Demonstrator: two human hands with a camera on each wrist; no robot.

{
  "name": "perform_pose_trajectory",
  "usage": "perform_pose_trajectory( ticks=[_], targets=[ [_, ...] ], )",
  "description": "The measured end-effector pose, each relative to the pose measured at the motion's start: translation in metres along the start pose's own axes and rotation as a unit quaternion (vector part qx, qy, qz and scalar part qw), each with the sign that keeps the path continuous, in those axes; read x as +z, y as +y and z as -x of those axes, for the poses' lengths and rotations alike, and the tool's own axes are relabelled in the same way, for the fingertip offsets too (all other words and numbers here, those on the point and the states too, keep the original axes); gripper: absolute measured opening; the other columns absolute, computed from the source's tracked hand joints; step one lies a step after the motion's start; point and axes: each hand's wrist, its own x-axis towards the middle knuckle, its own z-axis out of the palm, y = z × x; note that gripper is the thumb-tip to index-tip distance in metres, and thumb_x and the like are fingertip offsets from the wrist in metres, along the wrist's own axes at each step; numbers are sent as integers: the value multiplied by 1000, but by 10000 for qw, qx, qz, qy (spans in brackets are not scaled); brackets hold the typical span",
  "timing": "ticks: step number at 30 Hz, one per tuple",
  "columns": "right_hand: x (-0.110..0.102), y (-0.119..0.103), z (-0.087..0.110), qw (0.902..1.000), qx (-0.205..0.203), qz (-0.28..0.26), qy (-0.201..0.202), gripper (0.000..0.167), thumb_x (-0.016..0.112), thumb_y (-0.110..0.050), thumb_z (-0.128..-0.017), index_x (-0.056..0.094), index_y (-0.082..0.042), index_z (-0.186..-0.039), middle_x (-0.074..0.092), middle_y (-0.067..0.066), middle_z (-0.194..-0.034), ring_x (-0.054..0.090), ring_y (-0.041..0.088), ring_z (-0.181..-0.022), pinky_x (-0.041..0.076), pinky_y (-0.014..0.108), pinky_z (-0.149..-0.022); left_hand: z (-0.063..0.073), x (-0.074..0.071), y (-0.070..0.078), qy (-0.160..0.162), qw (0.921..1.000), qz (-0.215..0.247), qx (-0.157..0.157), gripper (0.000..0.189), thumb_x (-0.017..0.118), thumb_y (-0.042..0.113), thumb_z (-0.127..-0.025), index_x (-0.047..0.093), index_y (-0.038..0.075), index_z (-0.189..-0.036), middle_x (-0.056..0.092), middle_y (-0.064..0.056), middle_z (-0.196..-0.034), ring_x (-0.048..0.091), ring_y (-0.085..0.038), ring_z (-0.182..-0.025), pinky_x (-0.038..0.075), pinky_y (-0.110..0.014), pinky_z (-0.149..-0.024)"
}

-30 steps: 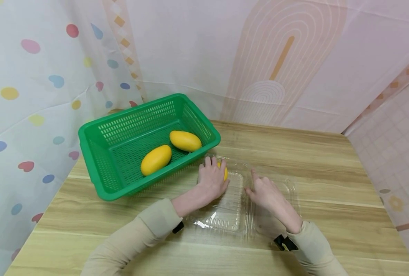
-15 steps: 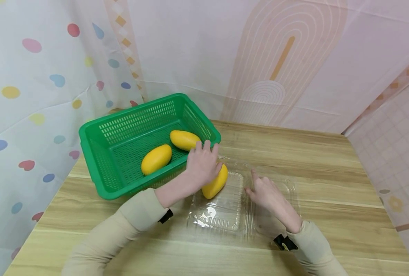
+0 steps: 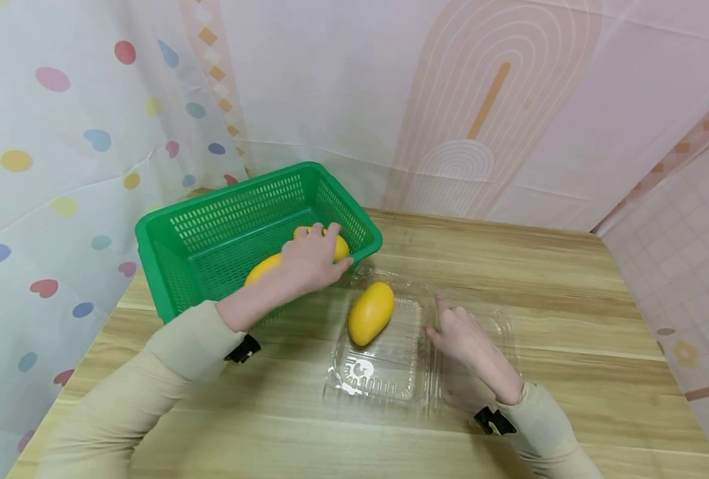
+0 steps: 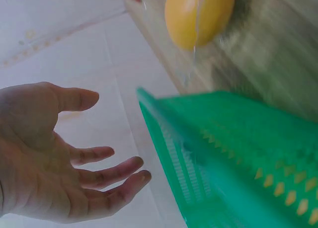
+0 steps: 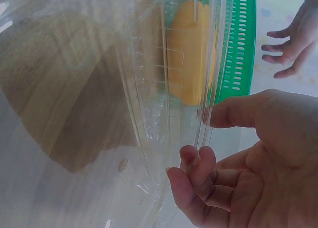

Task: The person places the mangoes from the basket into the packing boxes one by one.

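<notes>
While one mango (image 3: 371, 314) sits in the box (image 3: 390, 369), the head view shows the left hand (image 3: 310, 261) by two more mangoes (image 3: 262, 267) in the basket (image 3: 229, 193); a low sweep could nudge that. Left wrist view: the fingers (image 4: 107, 176) spread loosely, empty. Right wrist view: the right hand (image 5: 258, 163) pinches the box's edge; slackening could let it slide.

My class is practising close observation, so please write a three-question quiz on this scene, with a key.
1. Multiple choice: how many yellow fruits lie in the clear container? A) none B) one C) three
2. True or false: the left hand is holding a fruit.
3. Fill in the blank: two other fruits lie in the ____.

Key:
1. B
2. False: in the left wrist view its fingers are apart, with nothing in them.
3. green basket
</notes>
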Motion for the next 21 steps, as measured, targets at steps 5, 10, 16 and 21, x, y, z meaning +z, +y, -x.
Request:
perform_pose_trajectory(
  ticks=[5,10,16,21],
  targets=[
    [0,-1,0,10000,68,-24,-34,75,62,-18,-90,21,10,-146,35,-6,-48,26,5,-37,23,16,-34,-6,-11,-24,-461,9986,163,-181,68,51,40,-95,27,1,-145,40,-28,-141,43,-47,-125,47,-57,-90],
    [-1,-1,1,9998,137,-77,-94,75,61,-17,-90,19,9,-147,34,-6,-48,26,5,-37,23,16,-34,-14,-12,-47,-949,9948,156,-338,67,50,36,-96,24,-2,-145,39,-32,-138,46,-48,-118,46,-55,-89],
    [-1,-2,1,9999,126,-76,-86,75,61,-17,-90,19,10,-146,35,-5,-49,26,5,-38,23,16,-35,-24,-6,-69,-1959,9786,334,-529,76,47,34,-97,9,-8,-148,27,-35,-146,41,-48,-126,41,-55,-99],
    [-1,-2,1,9998,164,-104,-100,75,61,-17,-90,19,9,-146,36,-4,-50,27,5,-38,24,16,-35,-31,0,-77,-2581,9638,331,-580,82,47,35,-97,2,-10,-147,20,-37,-149,33,-46,-133,37,-54,-105]
  ],
)
